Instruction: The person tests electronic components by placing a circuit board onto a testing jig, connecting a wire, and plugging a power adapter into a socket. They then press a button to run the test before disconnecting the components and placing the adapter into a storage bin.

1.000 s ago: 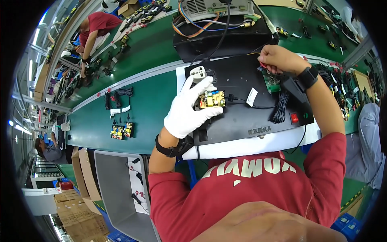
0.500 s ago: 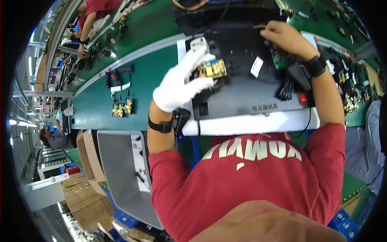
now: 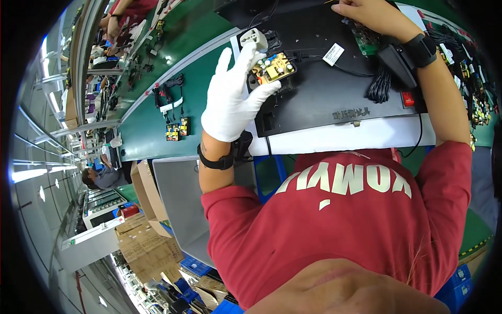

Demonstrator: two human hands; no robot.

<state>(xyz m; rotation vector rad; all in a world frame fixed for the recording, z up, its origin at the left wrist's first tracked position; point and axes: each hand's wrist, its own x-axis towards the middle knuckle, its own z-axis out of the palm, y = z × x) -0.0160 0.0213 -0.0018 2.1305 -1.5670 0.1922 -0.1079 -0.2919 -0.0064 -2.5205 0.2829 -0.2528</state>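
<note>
The left hand point(image 3: 230, 99), wearing a white cloth glove, is pinching a small yellow circuit board studded with upright components point(image 3: 273, 68) between thumb and fingers, its index finger pointing upward beside a white blocky plug piece point(image 3: 254, 37). The board is lying on the left part of a flat black work fixture point(image 3: 334, 99), which is resting on the green tabletop point(image 3: 157, 125). A thin black lead bearing a white label tag point(image 3: 333, 54) is running from the board toward the right.

The right hand point(image 3: 366, 13), bare and wearing a black wrist strap point(image 3: 421, 49), is sitting at the far edge of the fixture with fingers curled, next to a green circuit board point(image 3: 366, 37); whether it is gripping anything cannot be told. A coiled bundle of black cable point(image 3: 379, 86) is lying under the right wrist, near a small red switch point(image 3: 408, 98).

Well to the left on the tabletop, two more small yellow boards point(image 3: 177, 128) are lying beside black cables. A grey tray point(image 3: 178, 199) is sitting below the tabletop edge.
</note>
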